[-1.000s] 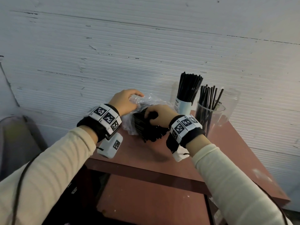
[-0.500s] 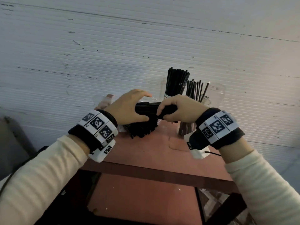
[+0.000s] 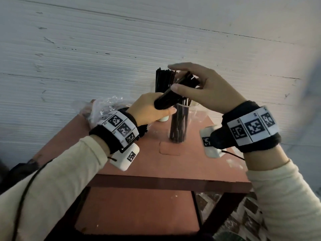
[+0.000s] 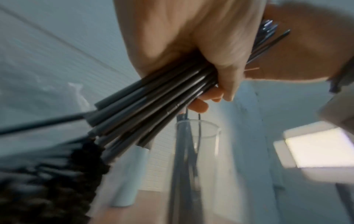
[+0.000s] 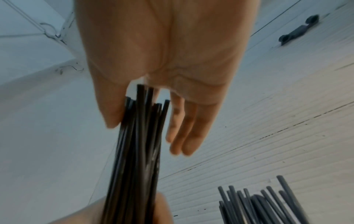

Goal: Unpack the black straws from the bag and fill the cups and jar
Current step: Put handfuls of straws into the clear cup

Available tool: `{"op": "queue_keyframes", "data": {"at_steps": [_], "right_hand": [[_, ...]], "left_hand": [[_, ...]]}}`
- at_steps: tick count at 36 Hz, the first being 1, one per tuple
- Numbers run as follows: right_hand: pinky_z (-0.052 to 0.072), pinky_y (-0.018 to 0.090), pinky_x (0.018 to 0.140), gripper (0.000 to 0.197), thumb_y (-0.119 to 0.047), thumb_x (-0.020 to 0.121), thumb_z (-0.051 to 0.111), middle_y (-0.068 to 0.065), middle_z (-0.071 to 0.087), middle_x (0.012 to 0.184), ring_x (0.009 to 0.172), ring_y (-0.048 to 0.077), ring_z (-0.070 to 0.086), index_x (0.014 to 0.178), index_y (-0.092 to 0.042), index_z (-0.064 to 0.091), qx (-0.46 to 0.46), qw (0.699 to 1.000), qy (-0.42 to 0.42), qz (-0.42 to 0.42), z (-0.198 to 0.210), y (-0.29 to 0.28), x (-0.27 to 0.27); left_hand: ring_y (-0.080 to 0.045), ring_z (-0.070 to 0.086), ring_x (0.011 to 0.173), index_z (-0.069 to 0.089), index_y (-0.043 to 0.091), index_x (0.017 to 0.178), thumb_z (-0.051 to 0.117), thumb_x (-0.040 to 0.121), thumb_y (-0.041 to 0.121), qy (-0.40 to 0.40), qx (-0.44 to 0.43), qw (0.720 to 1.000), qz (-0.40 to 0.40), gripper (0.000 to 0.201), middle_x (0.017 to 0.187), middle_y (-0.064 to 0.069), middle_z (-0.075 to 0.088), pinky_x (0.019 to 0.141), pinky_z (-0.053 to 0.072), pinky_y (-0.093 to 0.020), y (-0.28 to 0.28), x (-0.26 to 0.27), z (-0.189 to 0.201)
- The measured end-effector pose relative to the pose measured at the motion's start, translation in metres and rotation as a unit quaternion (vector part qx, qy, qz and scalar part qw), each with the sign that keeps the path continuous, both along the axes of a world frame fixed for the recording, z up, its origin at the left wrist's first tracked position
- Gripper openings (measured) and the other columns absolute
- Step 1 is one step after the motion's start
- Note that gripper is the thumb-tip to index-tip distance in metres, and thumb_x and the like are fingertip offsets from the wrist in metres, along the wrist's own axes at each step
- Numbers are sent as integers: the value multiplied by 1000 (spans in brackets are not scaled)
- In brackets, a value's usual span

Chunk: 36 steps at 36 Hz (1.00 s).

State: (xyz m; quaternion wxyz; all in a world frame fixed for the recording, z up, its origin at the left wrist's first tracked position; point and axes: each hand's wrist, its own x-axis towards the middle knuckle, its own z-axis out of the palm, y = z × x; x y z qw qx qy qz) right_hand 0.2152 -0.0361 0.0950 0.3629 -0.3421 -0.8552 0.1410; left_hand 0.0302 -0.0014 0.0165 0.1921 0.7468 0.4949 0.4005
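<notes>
My left hand [image 3: 152, 110] grips the lower part of a bundle of black straws [image 3: 175, 91], tilted up to the right above the clear jar [image 3: 178, 127]. The jar holds a few straws. My right hand [image 3: 173, 77] hovers at the bundle's top end, fingers straight, with its thumb [image 5: 111, 110] beside the straw tips [image 5: 141, 115]. In the left wrist view my fingers curl round the bundle [image 4: 153, 104] just over the jar [image 4: 195, 151]. The white cup [image 3: 162, 119] behind is packed with straws [image 3: 163, 79]. The plastic bag [image 3: 104, 108] lies at the table's back left.
The jar, cups and bag stand on a small reddish table [image 3: 173, 164] against a white ribbed wall [image 3: 86, 49]. A second clear cup [image 3: 198, 113] stands behind the jar. More straws [image 3: 143, 132] spill from the bag behind my left wrist. A lower shelf [image 3: 139, 211] sits below.
Both hands lifted the bundle out of the bag and carried it right, above the jar, tipping it more upright. My right hand went from gripping the bundle to straight fingers at its top.
</notes>
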Motion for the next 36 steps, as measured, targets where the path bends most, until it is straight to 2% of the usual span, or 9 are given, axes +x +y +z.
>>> {"op": "queue_keyframes", "data": {"at_steps": [3, 8, 11, 16, 21, 24, 28, 32, 36], "right_hand": [[43, 17, 87, 44, -27, 90, 65, -23, 54, 114, 104, -5, 52, 132, -32, 51, 58, 996, 71, -12, 4, -2, -10], [46, 32, 100, 42, -11, 88, 60, -8, 58, 124, 115, 6, 55, 128, -20, 54, 123, 987, 105, -7, -1, 4, -27], [45, 21, 97, 35, -9, 88, 59, -9, 61, 116, 108, 1, 57, 122, -18, 60, 122, 988, 97, -20, -6, 12, -31], [38, 2, 85, 23, -15, 90, 60, -18, 60, 101, 95, -13, 53, 111, -19, 66, 89, 995, 34, -42, -19, 22, -32], [35, 4, 91, 31, -18, 86, 65, -6, 61, 116, 108, -1, 53, 117, -17, 64, 147, 985, 80, -43, -19, 23, -31], [35, 4, 92, 35, -18, 85, 66, -3, 60, 119, 109, 0, 52, 119, -16, 63, 171, 979, 99, -50, -20, 22, -32], [43, 10, 88, 26, -21, 88, 63, -8, 65, 110, 101, 2, 57, 114, -18, 67, 95, 994, 1, -58, -35, 27, -30], [32, 1, 88, 24, -19, 87, 65, -2, 63, 110, 100, 1, 53, 111, -15, 67, 101, 993, -16, -57, -49, 31, -30], [31, -1, 86, 23, -18, 87, 65, -4, 61, 110, 93, -7, 49, 110, -16, 67, 112, 992, 7, -58, -47, 30, -30]], "left_hand": [[-12, 67, 68, 69, 13, 87, 76, 82, 36, -92, -12, 995, -29, 24, 76, -4, 71, 73, 56, -31, -2, 16, 1], [-12, 69, 70, 69, 8, 87, 73, 86, 32, -140, -38, 987, -68, 24, 70, -2, 70, 75, 54, -22, -3, 27, -1], [-13, 70, 84, 72, 15, 85, 75, 85, 31, -141, -51, 987, -60, 16, 85, -5, 74, 81, 53, -25, -1, 24, -5], [-22, 69, 83, 69, 19, 80, 74, 86, 29, -137, -48, 988, -45, 12, 88, -15, 73, 78, 54, -28, -3, 19, -10], [-18, 71, 81, 69, 15, 87, 73, 87, 26, -191, -52, 978, -59, 11, 83, -7, 74, 82, 57, -28, -6, 24, -12], [-20, 70, 86, 70, 9, 94, 74, 86, 24, -222, -79, 968, -88, 18, 90, -14, 72, 88, 56, -33, -4, 28, -14], [-24, 68, 92, 65, -7, 103, 75, 84, 13, -216, -151, 958, -111, 30, 96, -20, 69, 95, 53, -36, 0, 30, -29], [-24, 66, 88, 67, 0, 94, 77, 82, 12, -198, -186, 956, -110, 19, 88, -17, 67, 99, 51, -44, 2, 29, -43], [-21, 66, 85, 67, 3, 91, 74, 84, 8, -208, -187, 953, -115, 12, 85, -12, 67, 95, 54, -36, 1, 29, -42]]}}
